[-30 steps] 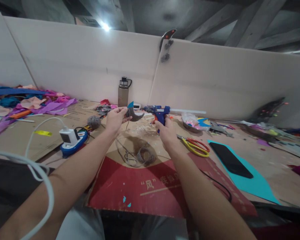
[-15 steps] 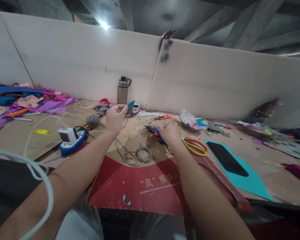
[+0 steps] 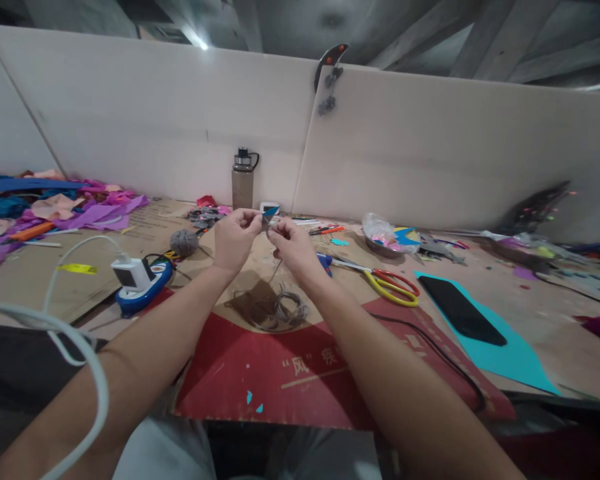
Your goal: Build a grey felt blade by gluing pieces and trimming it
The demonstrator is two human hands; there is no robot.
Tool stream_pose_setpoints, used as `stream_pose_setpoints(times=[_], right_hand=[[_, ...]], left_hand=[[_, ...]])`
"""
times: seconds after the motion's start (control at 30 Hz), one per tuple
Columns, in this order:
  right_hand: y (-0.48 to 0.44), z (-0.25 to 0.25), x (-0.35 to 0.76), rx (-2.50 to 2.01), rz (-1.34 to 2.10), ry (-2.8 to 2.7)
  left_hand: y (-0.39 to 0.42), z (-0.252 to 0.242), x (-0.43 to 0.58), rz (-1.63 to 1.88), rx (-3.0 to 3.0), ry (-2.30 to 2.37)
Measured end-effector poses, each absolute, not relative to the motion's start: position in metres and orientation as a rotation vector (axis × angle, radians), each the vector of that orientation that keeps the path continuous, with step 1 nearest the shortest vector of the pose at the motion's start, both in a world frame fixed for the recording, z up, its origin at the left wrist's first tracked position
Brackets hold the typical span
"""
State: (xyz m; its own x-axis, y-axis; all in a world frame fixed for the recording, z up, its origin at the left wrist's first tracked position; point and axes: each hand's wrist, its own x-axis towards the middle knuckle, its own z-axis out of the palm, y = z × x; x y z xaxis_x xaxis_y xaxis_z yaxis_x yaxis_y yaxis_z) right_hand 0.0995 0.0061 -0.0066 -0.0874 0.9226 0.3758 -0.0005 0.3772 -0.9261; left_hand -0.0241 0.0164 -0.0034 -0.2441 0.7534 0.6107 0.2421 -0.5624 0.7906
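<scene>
My left hand [image 3: 234, 241] pinches a small pointed blue and grey cut piece [image 3: 269, 213] above the middle of the table. My right hand [image 3: 294, 245] is closed at the piece's right side, its fingers on a thin grey cord [image 3: 277, 269]; the fingertips partly hide the contact. The cord hangs down to a loose coil [image 3: 290, 309] on the cardboard. Just right of my right hand lies a blue tool [image 3: 325, 262], mostly hidden behind it. Scissors with red and yellow handles [image 3: 391, 288] lie farther right.
Red-printed cardboard [image 3: 260, 373] covers the table's front. At right, a black phone [image 3: 463, 310] lies on a turquoise sheet [image 3: 523, 367]. A blue power strip [image 3: 143, 293] with a white charger and a grey yarn ball [image 3: 184, 243] are left. A bottle [image 3: 243, 183] stands behind.
My right hand has let go of the blue and orange tool and moved left to the piece in my left hand, where it now closes on the cord. The scissors show more fully.
</scene>
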Motion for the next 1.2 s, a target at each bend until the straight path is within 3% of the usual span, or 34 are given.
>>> stream_pose_setpoints(times=[0.23,0.5,0.73,1.2], right_hand=[[0.008,-0.004,0.119,-0.996,0.340,-1.472],[0.011,0.000,0.126,-1.060,0.263,-1.480],[0.017,-0.003,0.128,-1.048,0.367,-1.454],[0.014,0.001,0.133,-0.840,1.015,-1.314]], left_hand=[[0.019,-0.008,-0.015,1.733,1.337,0.952],[0.011,-0.003,-0.011,1.633,1.344,0.909],[0.011,-0.004,-0.012,1.548,1.332,0.863],[0.010,0.000,-0.017,1.480,1.366,0.820]])
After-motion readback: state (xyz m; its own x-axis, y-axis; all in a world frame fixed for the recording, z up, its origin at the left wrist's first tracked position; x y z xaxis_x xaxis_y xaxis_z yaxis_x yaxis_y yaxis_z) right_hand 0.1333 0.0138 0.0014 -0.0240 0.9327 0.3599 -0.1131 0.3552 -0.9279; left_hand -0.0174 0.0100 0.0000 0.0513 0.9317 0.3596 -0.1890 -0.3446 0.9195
